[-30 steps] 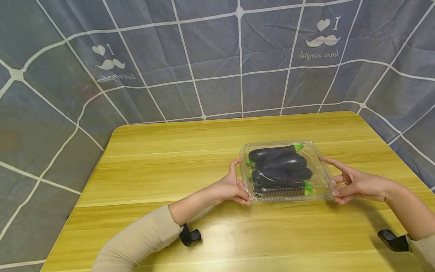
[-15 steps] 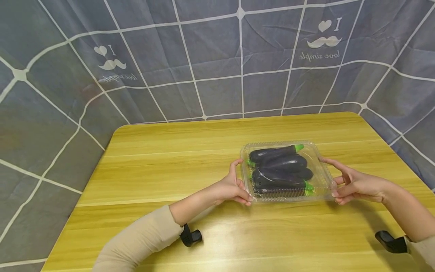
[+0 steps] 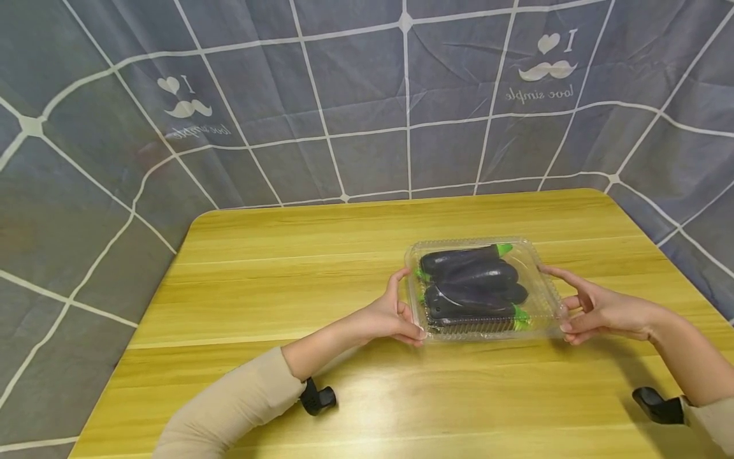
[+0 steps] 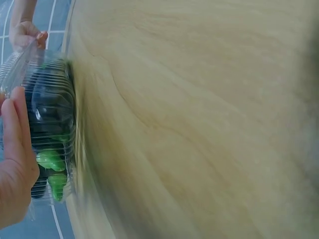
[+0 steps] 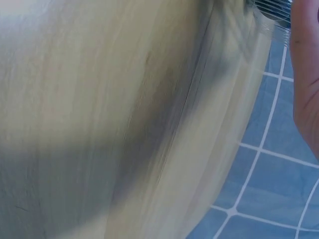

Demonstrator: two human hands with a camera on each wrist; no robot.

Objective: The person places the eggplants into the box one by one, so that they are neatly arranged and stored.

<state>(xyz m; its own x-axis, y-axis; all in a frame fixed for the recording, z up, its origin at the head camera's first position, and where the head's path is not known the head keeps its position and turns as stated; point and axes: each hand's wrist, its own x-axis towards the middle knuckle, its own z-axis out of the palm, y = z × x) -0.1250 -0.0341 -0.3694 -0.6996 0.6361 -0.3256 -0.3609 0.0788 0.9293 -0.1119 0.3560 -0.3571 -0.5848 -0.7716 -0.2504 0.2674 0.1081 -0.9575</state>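
Observation:
A clear plastic clamshell box (image 3: 539, 280) with its lid down sits right of the middle of the table. Inside it lie several dark purple eggplants (image 3: 476, 277) with green stem ends, pointing in different directions. My left hand (image 3: 392, 319) grips the box's left side, thumb at the near corner and index finger farther up the edge. On the opposite side my right hand (image 3: 602, 312) holds the right edge in the same way. In the left wrist view the ribbed box wall (image 4: 55, 104) shows past the left fingers. Only a ribbed corner of the box (image 5: 271, 10) appears in the right wrist view.
The yellow wood-grain table (image 3: 275, 274) has rounded far corners. A grey curtain (image 3: 367, 95) with white lines surrounds it at the back and sides. Black wrist mounts (image 3: 318, 396) stick out below both sleeves, close over the tabletop.

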